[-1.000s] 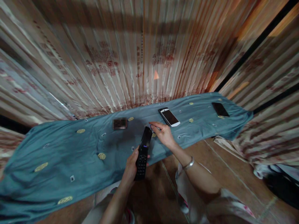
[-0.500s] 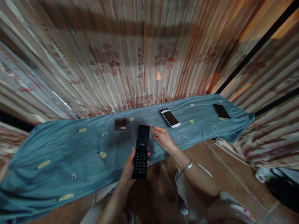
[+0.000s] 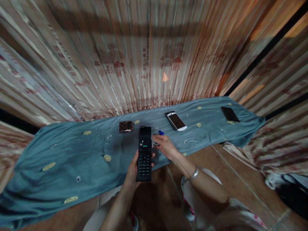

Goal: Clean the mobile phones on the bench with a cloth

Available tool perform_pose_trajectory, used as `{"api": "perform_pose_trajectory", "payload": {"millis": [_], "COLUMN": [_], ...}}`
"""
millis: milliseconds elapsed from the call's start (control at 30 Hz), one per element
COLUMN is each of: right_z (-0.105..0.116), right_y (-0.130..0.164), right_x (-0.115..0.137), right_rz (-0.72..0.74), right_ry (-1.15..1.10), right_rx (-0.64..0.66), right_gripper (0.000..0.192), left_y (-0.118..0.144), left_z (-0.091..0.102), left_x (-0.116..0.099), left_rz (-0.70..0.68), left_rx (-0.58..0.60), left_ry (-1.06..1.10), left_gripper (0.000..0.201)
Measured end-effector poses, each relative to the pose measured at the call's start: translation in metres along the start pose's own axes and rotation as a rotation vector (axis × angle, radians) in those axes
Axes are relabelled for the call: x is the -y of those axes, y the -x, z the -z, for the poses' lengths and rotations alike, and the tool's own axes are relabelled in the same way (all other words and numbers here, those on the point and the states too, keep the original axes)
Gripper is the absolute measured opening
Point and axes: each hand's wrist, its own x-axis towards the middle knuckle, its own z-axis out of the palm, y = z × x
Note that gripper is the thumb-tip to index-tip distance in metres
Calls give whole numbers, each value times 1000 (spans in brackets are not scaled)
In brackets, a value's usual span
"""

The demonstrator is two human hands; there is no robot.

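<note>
My left hand (image 3: 133,170) holds an open black flip phone (image 3: 144,154) upright, its keypad facing me and its screen lit. My right hand (image 3: 164,146) is beside the phone's upper half, its fingers pinching a small pale thing I cannot identify. A small blue-tipped object (image 3: 160,132) lies on the cloth just past those fingers. Both hands hover over the near edge of a teal cloth (image 3: 72,154) with gold motifs.
On the cloth lie a small checkered case (image 3: 125,126), a white smartphone (image 3: 176,120) and a dark smartphone (image 3: 230,114) at the far right. A pleated patterned curtain (image 3: 144,57) hangs behind. Brown floor (image 3: 240,192) lies to the right, with my knees below.
The flip phone has turned from slanted to upright and square to me. My right hand has drawn back from the cloth toward the phone, uncovering the blue-tipped object.
</note>
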Motion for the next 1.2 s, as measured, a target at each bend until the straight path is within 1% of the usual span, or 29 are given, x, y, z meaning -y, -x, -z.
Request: {"api": "perform_pose_trajectory", "payload": {"millis": [267,367,500,667,767,867,967,1033,1200], "right_z": [-1,-2,-4,-7,-6,-4,0,2,7], "right_y": [6,7,8,12,13,11,6,3,-4], "right_x": [-12,-15,-15,-15,-15,-13,-8,-5,6], "right_rz": [-23,19,84,88,75,80,78,65,61], "right_ry": [121,223,327,335,305,282,216,154,54], "right_rx": [113,157,179,210,203,152,86,65,30], "right_gripper": [32,31,24,21,22,23,27,29,30], "left_y": [3,3,1,-2,-2,-1,0,1,5], "left_z": [-8,-6,0,3,1,-2,-5,-6,-11], "left_x": [-11,-13,-12,-11,-10,-8,-5,-2,3], "left_rz": [-4,-6,-11,-30,-49,-40,3,26,82], "left_rx": [-68,-51,-27,-33,-15,-18,-48,-60,5], "left_ry": [34,53,79,72,95,80,19,-13,-33], "left_gripper": [50,51,52,48,42,40,41,42,50]}}
